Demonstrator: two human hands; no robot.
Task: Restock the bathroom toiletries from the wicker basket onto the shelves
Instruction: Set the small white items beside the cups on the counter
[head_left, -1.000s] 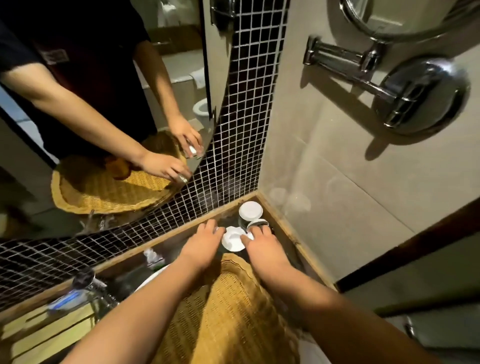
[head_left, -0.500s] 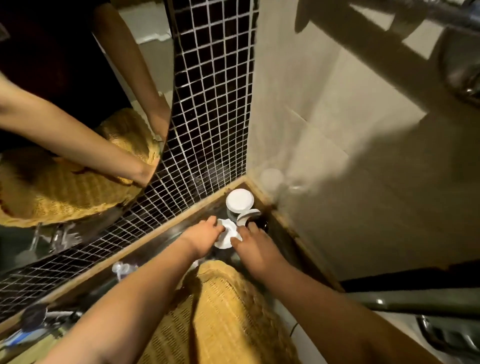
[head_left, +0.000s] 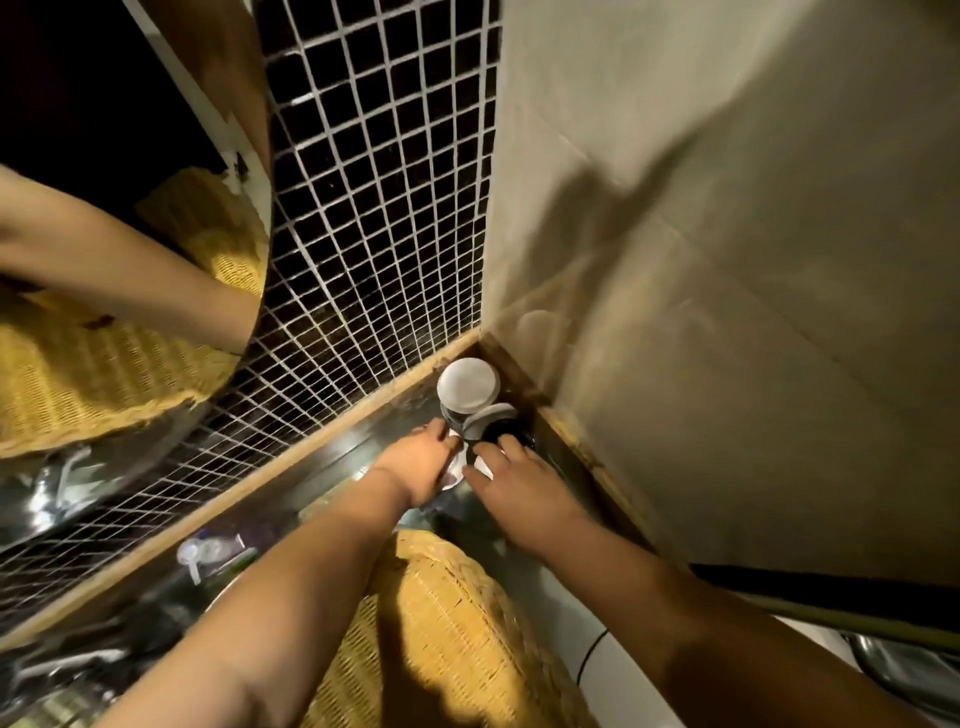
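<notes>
L hand & R hand both pinched a white lid w/ fingers curled, beside capped jar in shelf corner

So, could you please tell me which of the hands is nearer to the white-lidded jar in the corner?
Left, narrowly. The left hand has its fingertips just below the white-lidded jar; the right hand lies lower and to the right, its fingers by the dark container beside the jar.

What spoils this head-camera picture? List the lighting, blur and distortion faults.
Head view: dim warm light; the hands and white lids are motion-smeared; a broad shadow crosses the beige wall; glare streaks the dark shelf; wide-angle bending curves the mosaic tiles.
</notes>
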